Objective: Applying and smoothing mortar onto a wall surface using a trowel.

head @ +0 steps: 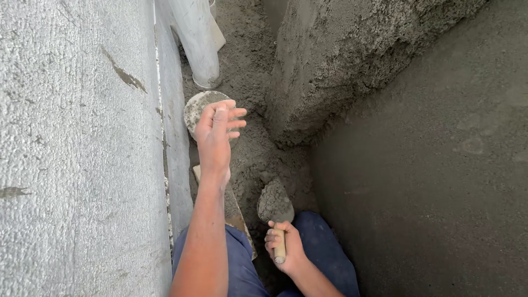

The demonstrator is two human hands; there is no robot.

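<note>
So the grey wall (77, 165) runs up the left, and the round mortar-caked disc (199, 109) sits right beside it — left hand (215, 137) over it, fingers loosely spread. Right hand (285, 247), nearer the knees, is clenched round the trowel (275, 212), whose loaded blade points toward the disc.

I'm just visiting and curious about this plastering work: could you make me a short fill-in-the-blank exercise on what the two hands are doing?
1. The right hand grips the wooden handle of a ____ loaded with mortar.
2. The left hand rests on a ____-shaped disc caked with mortar.
3. A white ____ stands upright beyond the disc.

Missing words: trowel; round; pipe
</note>
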